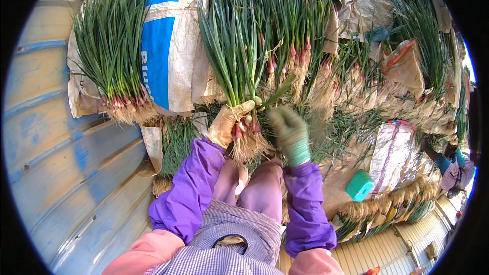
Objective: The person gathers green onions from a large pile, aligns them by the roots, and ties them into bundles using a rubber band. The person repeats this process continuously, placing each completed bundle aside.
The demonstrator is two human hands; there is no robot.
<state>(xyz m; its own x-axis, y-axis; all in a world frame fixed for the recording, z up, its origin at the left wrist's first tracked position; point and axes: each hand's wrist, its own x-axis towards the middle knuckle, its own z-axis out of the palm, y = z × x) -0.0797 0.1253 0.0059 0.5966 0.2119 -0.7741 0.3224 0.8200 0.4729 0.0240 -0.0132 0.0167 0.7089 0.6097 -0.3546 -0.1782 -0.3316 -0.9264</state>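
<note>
In a cream glove, my left hand (223,125) grips a bunch of spring onions (228,61) just above the reddish bulbs. Their long green leaves point away from me, and the pale roots (248,149) hang above my knees. My right hand (288,130), gloved in green, is raised just right of the bulbs and blurred by motion. One broad leaf (280,92) sticks out sideways from the bunch, close above the right fingers. Whether those fingers hold anything is not clear.
A trimmed-looking bundle of spring onions (114,53) lies on sacks to the left, beside a blue and white sack (160,53). More onions (300,26) lie ahead. Loose leaves (344,126) litter the ground near a green plastic container (360,185). Another person (456,170) is at far right.
</note>
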